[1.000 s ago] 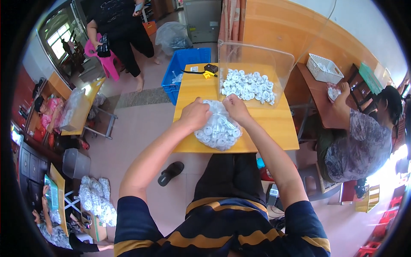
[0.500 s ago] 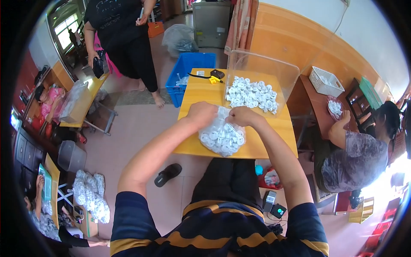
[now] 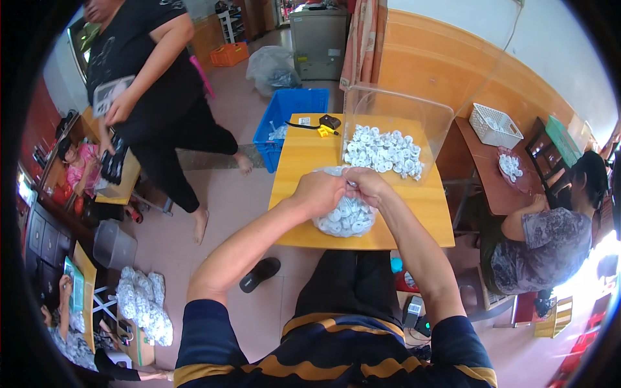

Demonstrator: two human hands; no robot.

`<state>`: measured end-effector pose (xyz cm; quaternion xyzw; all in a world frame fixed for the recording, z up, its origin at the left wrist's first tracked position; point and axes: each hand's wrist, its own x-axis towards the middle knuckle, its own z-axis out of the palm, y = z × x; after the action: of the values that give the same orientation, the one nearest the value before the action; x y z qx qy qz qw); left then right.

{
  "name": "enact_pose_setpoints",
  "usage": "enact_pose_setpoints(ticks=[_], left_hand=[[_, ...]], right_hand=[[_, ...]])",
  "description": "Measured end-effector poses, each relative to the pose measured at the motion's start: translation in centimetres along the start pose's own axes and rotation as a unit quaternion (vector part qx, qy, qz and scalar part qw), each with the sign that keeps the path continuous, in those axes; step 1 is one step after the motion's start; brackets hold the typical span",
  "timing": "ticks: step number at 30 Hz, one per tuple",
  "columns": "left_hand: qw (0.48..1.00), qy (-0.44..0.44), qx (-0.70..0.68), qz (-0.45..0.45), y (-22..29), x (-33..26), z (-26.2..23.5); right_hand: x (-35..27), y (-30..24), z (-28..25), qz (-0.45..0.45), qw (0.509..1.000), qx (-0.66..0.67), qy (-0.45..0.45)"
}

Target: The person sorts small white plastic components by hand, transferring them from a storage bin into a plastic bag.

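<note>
A clear plastic bag (image 3: 347,223) full of small white plastic parts with round discs rests on the near part of the yellow wooden table (image 3: 297,233). My left hand (image 3: 319,193) and my right hand (image 3: 366,183) meet at the top of the bag, each closed on its gathered neck. The fingers overlap the plastic there, so the bag's mouth is hidden. Just beyond my hands, a heap of the same white parts (image 3: 383,150) lies inside an open clear plastic bin (image 3: 414,100) tipped on its side.
Yellow-handled cutters (image 3: 326,130) and a small dark object (image 3: 330,121) lie at the table's far left. Behind that corner stands a blue crate (image 3: 294,103). A person in black (image 3: 149,97) walks at the left; another person (image 3: 543,239) sits at the right.
My hands have come together at the bag's neck, the left moving right. The person in black has stepped left and nearer. The view has shifted slightly.
</note>
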<state>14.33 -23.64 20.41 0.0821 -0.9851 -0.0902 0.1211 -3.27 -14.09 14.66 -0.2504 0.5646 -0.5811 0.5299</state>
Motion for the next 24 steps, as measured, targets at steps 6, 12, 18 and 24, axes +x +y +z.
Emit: enact_pose_setpoints(ticks=[6, 12, 18, 24], left_hand=[[0.987, 0.056, -0.138, -0.057, -2.4, 1.2, 0.3], [0.982, 0.004, -0.183, -0.044, -3.2, 1.9, 0.8], [0.998, -0.020, -0.061, 0.000, 0.3, 0.9, 0.3], [0.878, -0.085, -0.449, -0.138, -3.0, 2.3, -0.5]], right_hand=[[-1.3, -0.3, -0.7, -0.042, 0.994, -0.072, -0.070], [-0.6, 0.9, -1.3, -0.054, 0.986, -0.080, -0.139], [-1.1, 0.8, -0.3, -0.016, 0.998, -0.035, -0.050], [-1.9, 0.8, 0.6, -0.042, 0.995, 0.010, -0.094]])
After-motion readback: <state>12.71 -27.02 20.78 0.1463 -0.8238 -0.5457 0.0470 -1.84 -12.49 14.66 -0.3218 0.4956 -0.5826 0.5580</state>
